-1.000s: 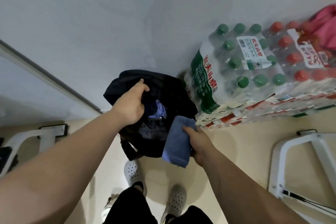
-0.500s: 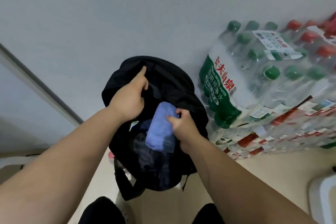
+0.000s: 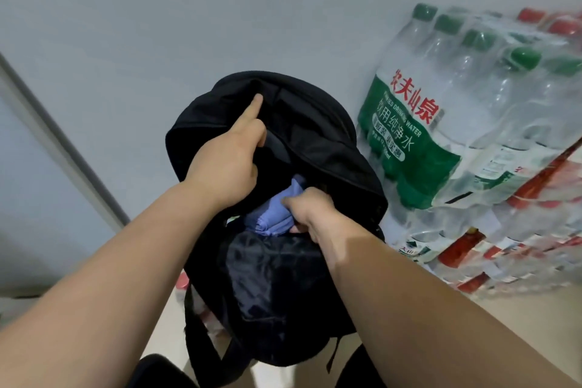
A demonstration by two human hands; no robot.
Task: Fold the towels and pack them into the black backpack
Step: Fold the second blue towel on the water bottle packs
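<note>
The black backpack (image 3: 283, 287) stands open on the floor against the wall. My left hand (image 3: 226, 161) grips the upper edge of its opening, index finger stretched up along the flap. A folded blue towel (image 3: 271, 214) sits in the mouth of the bag, partly sunk inside. My right hand (image 3: 311, 214) holds that towel from the right, fingers curled round it and reaching into the bag. Whatever lies deeper in the bag is hidden in shadow.
Shrink-wrapped packs of water bottles (image 3: 466, 123) with green and red caps are stacked against the wall just right of the bag. A grey door frame (image 3: 63, 148) runs diagonally at the left. Beige floor (image 3: 472, 309) shows below the packs.
My right hand has carried the folded blue towel from outside the bag's right side into its opening and pushed it lower. The view has drawn closer to the bag.
</note>
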